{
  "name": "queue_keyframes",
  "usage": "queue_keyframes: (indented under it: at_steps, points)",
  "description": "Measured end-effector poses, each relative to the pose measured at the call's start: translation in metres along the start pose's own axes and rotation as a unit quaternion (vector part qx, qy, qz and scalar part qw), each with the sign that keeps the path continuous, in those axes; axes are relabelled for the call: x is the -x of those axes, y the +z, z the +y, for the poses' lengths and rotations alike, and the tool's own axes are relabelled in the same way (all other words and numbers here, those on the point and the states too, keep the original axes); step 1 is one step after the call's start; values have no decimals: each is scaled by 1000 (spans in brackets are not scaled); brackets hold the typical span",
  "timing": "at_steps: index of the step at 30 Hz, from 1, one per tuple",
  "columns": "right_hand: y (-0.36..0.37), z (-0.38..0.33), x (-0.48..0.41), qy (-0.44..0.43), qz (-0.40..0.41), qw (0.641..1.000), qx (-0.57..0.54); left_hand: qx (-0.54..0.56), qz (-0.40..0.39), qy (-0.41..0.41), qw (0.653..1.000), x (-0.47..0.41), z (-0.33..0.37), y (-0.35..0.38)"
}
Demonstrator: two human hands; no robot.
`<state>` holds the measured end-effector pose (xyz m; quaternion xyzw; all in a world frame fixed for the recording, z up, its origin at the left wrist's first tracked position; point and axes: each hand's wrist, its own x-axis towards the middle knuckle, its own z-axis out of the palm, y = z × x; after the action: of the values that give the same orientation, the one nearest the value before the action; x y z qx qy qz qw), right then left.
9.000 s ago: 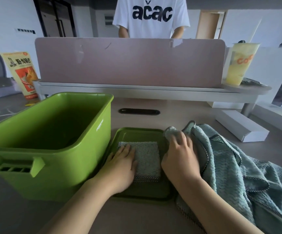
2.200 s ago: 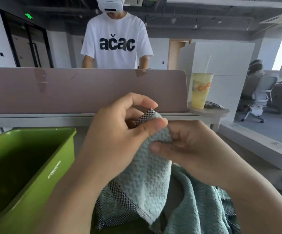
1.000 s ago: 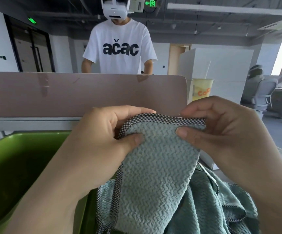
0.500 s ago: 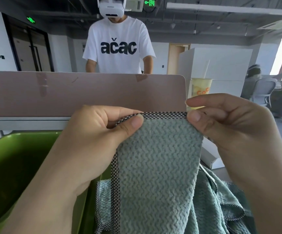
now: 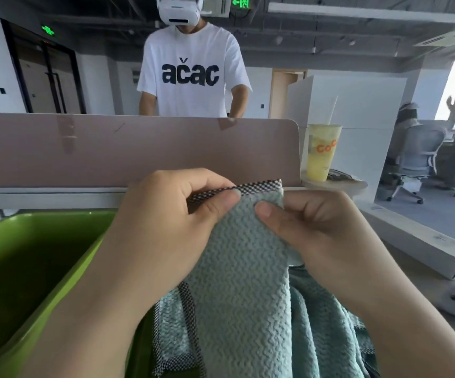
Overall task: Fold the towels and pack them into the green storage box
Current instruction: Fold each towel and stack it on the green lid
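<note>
I hold a pale teal towel (image 5: 242, 282) with a black-and-white checked hem up in front of me. My left hand (image 5: 166, 227) pinches the hem at its top left, thumb on the front. My right hand (image 5: 319, 230) pinches the top right corner close beside it. The towel hangs down between my forearms onto more teal towel cloth (image 5: 327, 331) bunched below. The green storage box (image 5: 30, 257) stands at the lower left, partly behind my left arm; what I see of its inside is bare.
A pinkish desk divider (image 5: 128, 148) runs across behind my hands. A yellow drink cup (image 5: 321, 151) with a straw stands right of it. A person in a white T-shirt (image 5: 193, 75) stands beyond. A long white box (image 5: 422, 241) lies at the right.
My hands have come closer together along the top hem, so the towel's held edge is narrower. The right hand has slid left and slightly down.
</note>
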<state>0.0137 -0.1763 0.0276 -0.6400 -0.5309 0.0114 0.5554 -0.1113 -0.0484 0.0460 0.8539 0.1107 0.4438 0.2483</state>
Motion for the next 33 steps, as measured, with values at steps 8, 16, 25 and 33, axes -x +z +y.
queue_keyframes:
  at_steps: [8,16,25,33]
  points:
    - [11,-2,-1,-15,10,995,98,-113,32,79,990,0,6,12]
    - [9,9,-2,59,-92,990,92,-87,79,36,992,0,1,15]
    - [18,20,-5,48,-83,987,128,1,65,51,997,-3,-5,21]
    - [26,44,-7,112,-119,979,123,57,113,77,989,-3,-5,18]
